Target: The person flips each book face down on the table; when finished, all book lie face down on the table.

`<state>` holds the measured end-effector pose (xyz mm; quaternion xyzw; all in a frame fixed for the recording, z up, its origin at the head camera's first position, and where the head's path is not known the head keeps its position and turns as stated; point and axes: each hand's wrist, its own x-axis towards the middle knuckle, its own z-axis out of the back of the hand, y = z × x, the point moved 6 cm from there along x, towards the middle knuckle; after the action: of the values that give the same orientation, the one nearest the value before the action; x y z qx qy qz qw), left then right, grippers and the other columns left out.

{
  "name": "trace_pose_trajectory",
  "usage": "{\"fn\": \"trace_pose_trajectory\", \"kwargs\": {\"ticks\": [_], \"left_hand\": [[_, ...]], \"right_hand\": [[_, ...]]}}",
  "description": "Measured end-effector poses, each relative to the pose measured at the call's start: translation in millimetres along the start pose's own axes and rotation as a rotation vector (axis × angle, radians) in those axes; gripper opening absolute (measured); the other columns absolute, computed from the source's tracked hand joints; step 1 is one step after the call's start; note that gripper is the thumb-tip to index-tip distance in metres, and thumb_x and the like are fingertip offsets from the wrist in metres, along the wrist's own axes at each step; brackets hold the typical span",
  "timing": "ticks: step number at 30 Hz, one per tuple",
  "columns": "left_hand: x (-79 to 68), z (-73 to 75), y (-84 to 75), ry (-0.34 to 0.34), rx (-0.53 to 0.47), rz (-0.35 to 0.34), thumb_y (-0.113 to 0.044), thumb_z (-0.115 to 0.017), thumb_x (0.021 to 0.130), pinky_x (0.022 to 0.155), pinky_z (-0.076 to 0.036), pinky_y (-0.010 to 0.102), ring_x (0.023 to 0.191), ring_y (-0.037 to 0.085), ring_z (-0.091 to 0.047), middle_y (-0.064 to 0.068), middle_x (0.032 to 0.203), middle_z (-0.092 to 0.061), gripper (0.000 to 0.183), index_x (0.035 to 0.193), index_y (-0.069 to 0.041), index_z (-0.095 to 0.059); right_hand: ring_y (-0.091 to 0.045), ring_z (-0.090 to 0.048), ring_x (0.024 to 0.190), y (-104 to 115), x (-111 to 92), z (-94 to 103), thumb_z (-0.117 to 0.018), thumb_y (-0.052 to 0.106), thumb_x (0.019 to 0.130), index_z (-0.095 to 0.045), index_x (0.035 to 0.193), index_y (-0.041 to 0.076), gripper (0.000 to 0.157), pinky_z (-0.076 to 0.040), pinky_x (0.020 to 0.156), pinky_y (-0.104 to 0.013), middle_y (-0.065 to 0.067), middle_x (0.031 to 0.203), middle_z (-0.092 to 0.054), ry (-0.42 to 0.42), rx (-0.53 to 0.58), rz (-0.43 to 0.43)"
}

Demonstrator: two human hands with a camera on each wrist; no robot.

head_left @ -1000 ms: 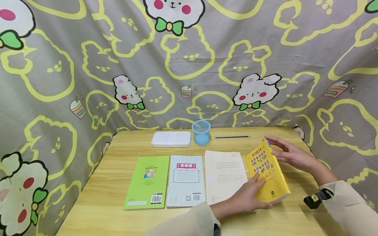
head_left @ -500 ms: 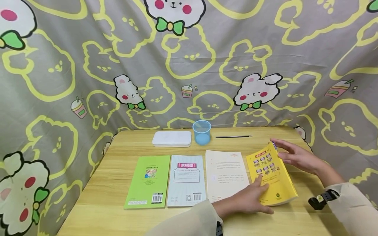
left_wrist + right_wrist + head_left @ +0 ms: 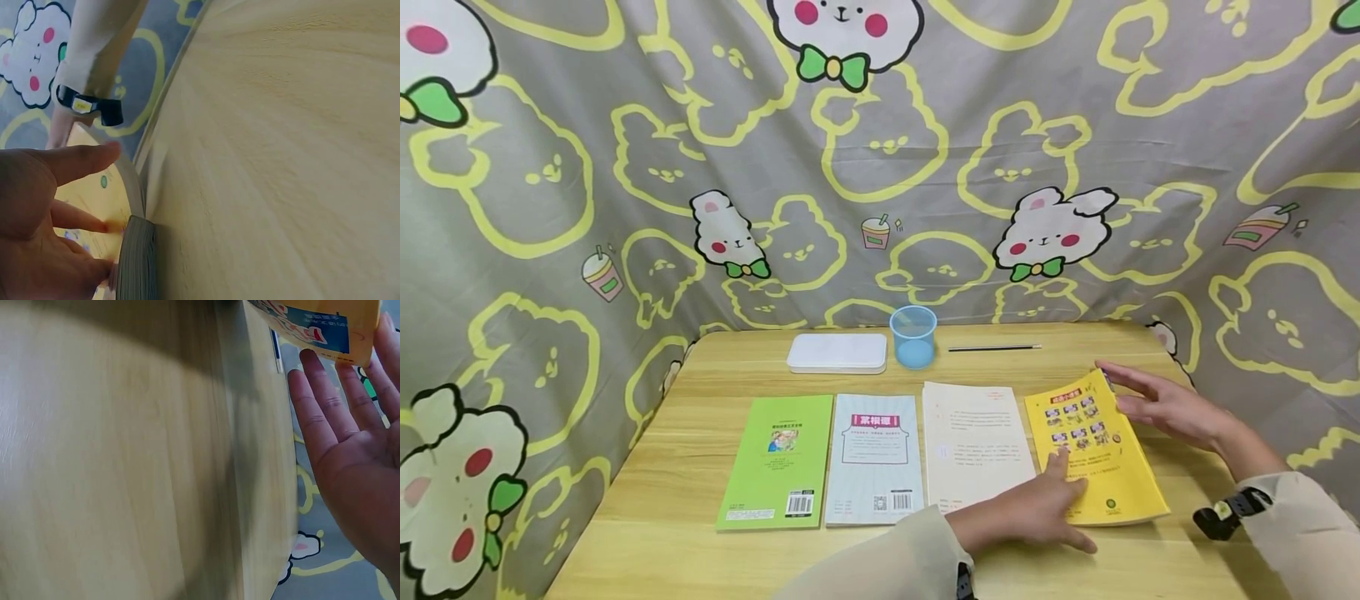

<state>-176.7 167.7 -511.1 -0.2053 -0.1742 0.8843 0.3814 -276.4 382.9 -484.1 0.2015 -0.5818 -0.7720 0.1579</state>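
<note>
- Yellow book [image 3: 1093, 454] is lying nearly flat at lower right of the head frame, rightmost in the row, long axis running near edge to far edge.
- Left hand [image 3: 1037, 508] is pressing its near-left corner, fingers straight and spread.
- Right hand [image 3: 1165, 404] is hovering just right of its far-right corner, fingers straight and apart, gripping nothing; contact can't be confirmed.
- Left hand is nearer.

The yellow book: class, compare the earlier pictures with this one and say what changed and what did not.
The yellow book has tipped down from standing tilted on edge to lying almost flat on the table. The left hand stays pressed on its cover; the right hand, fingers straight, followed its far corner downward. The three other books, case, cup and pencil kept their places.
</note>
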Motion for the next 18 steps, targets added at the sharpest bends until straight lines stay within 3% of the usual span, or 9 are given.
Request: {"fn": "trace_pose_trajectory", "kwargs": {"ticks": [3,6,18], "left_hand": [[1.0,-2.0,-1.6,0.015,0.055,0.000,-0.053,-0.079,0.088,0.120,-0.027,0.019,0.157,0.023,-0.015,0.015,0.172,-0.010,0.082,0.156,-0.022,-0.046],[1.5,-2.9,-3.2,0.033,0.094,0.000,-0.052,-0.078,0.089,0.120,-0.028,0.020,0.158,0.025,-0.014,0.016,0.172,-0.012,0.076,0.153,-0.022,-0.051],[1.3,-4.3,-5.3,0.063,0.148,0.020,-0.049,-0.076,0.091,0.121,-0.026,0.021,0.158,0.020,-0.011,0.009,0.172,-0.013,0.074,0.154,-0.024,-0.049]], "right_hand": [[0.001,-0.061,0.121,-5,-1,1.4,-0.054,0.007,0.106,-0.015,0.165,0.006,0.071,-0.054,0.097,-0.021,0.022,0.146,-0.038,0.007,-0.021,-0.003],[0.001,-0.062,0.120,-11,-1,3.2,-0.055,0.007,0.106,-0.013,0.165,0.003,0.072,-0.056,0.096,-0.022,0.031,0.140,-0.044,0.024,-0.034,0.001],[0.006,-0.057,0.123,-24,0,4.8,-0.056,0.002,0.104,-0.009,0.159,-0.009,0.074,-0.056,0.095,-0.022,0.027,0.142,-0.051,0.067,-0.026,0.079]]}}
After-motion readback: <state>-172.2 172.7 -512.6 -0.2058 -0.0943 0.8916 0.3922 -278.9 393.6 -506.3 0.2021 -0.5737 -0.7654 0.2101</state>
